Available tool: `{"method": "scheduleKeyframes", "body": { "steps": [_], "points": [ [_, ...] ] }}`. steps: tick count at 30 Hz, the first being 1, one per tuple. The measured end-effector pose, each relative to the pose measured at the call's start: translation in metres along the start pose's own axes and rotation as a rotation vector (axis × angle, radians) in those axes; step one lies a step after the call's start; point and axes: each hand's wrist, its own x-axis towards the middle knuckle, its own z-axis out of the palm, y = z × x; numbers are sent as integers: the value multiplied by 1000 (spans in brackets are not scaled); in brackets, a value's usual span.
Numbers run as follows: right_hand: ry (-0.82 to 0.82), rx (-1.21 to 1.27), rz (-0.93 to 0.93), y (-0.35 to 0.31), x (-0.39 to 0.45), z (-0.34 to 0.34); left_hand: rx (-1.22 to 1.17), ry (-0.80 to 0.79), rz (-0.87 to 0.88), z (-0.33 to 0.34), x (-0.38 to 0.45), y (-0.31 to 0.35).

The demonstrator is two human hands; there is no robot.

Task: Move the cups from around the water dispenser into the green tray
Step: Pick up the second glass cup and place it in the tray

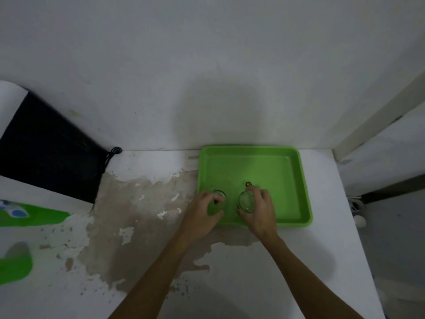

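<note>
A green tray [271, 166] lies on the white counter, against the back wall. Two clear glass cups stand inside it near its front-left corner. My left hand [202, 215] wraps the left cup [218, 199] from the left side. My right hand [262, 210] grips the right cup [246, 201], fingers over its far rim and thumb at its near side. Both cups sit upright; I cannot tell whether they rest on the tray floor or hover just above it.
The water dispenser [34, 153], white and green with a dark back panel, stands at the left edge. A black cord loop [115, 151] hangs beside it. The counter [142, 215] has a large patch of peeled, brownish surface. The counter's right edge drops off beyond the tray.
</note>
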Motion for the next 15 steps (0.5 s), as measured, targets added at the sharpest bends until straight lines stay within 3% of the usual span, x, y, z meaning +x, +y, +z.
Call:
{"method": "scheduleKeyframes", "body": {
  "steps": [9, 15],
  "points": [
    [-40, -133, -59, -10, -5, -5, -106, -5, -1, -9, -2, -5],
    [93, -1, -142, -38, -24, -18, -259, 98, 16, -32, -29, -19]
  ]
}}
